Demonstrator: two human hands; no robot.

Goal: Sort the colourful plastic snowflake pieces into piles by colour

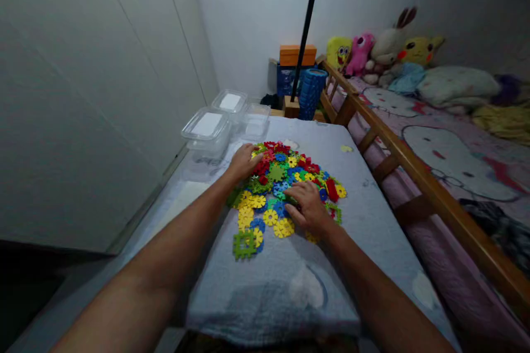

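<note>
A pile of flat plastic snowflake-shaped building pieces [281,174] in red, yellow, blue and green lies on a grey cloth-covered surface [290,265]. My left hand [244,161] rests palm down on the pile's left edge, fingers stretched over the pieces. Over the pile's near right side lies my right hand [308,207], fingers spread flat and touching blue and yellow pieces. A larger green square piece [244,244] sits at the near left end of the pile. Neither hand visibly grips a piece.
Three clear plastic lidded containers [211,128] stand at the far left. A wooden bed rail [414,171] runs along the right, with soft toys [385,44] on the bed. A black pole [306,27], a blue roll [312,94] and an orange box [297,55] stand behind.
</note>
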